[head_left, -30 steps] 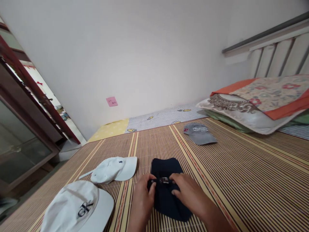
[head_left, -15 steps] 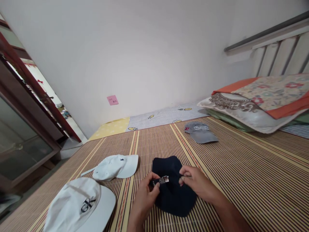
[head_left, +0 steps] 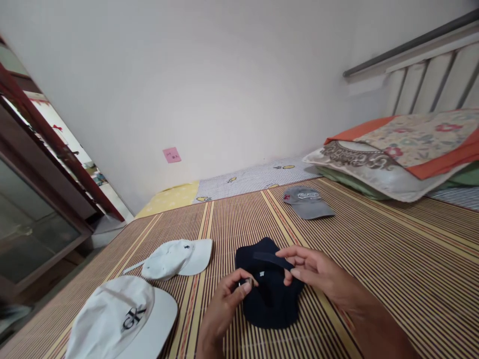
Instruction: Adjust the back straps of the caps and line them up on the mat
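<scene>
A dark navy cap (head_left: 267, 299) lies on the striped bamboo mat (head_left: 374, 259) right in front of me. My left hand (head_left: 224, 306) pinches the cap's small metal buckle at the left end of the back opening. My right hand (head_left: 318, 271) pinches the loose navy strap, which stretches from its fingertips back across the cap's opening. The strap is out of the buckle and the two hands are apart.
Two white caps lie to the left, a larger one with a dark logo (head_left: 119, 319) nearest me and a smaller one (head_left: 175, 257) behind it. A grey cap (head_left: 307, 202) sits farther back. Pillows (head_left: 392, 154) are stacked at the right by the headboard. A glass-fronted cabinet (head_left: 33, 214) stands at the left.
The strap has come free of the buckle. My right hand has pulled it away to the right and upward, while my left hand keeps its pinch on the buckle.
</scene>
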`<control>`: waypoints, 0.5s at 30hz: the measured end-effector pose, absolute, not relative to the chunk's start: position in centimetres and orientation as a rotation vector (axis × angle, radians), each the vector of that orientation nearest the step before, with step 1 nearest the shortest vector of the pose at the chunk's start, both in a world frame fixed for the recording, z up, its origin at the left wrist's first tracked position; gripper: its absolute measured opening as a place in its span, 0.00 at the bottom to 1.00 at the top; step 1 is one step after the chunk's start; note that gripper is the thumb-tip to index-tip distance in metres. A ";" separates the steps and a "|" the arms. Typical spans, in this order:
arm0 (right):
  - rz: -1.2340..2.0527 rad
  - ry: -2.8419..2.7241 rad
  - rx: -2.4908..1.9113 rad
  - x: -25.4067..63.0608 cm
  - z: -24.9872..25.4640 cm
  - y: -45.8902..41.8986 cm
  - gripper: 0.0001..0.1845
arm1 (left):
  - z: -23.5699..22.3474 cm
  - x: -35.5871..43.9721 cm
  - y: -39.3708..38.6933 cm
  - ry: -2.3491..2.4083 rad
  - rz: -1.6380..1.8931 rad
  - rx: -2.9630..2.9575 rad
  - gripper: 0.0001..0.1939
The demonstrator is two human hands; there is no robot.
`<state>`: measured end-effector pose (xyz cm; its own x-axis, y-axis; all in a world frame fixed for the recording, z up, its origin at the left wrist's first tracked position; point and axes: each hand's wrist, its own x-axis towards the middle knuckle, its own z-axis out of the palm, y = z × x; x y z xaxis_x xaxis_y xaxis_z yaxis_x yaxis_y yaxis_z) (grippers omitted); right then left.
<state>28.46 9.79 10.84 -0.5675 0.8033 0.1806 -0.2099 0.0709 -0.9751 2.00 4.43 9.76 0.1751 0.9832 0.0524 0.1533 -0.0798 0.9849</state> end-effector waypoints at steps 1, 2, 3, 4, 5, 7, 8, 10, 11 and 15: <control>1.613 -1.560 -0.608 28.5 11.0 9.6 0.17 | 9.8 2.1 4.5 1.153 1.046 1.453 0.13; 1.609 -1.565 -0.606 28.6 11.2 9.5 0.18 | 9.7 2.1 4.5 1.137 1.044 1.450 0.14; 1.605 -1.571 -0.603 28.6 11.3 9.3 0.19 | 9.7 2.2 4.5 1.116 1.043 1.444 0.14; 1.602 -1.573 -0.604 28.6 11.4 9.2 0.20 | 9.6 2.2 4.6 1.093 1.045 1.439 0.15; 1.599 -1.568 -0.608 28.6 11.6 9.1 0.21 | 9.4 2.2 4.6 1.072 1.051 1.434 0.16; 1.593 -1.540 -0.617 28.6 12.0 8.9 0.20 | 9.1 2.2 4.7 1.043 1.064 1.421 0.18; 1.591 -1.524 -0.620 28.6 12.2 8.8 0.19 | 9.0 2.1 4.7 1.033 1.069 1.416 0.18; 1.586 -1.496 -0.620 28.5 12.6 8.5 0.18 | 8.7 2.1 4.7 1.012 1.085 1.405 0.19; 1.586 -1.491 -0.616 28.4 12.7 8.4 0.18 | 8.5 2.0 4.7 1.004 1.093 1.402 0.19; 1.590 -1.542 -0.627 27.8 12.4 8.3 0.19 | 8.4 2.1 4.7 0.999 1.118 1.386 0.16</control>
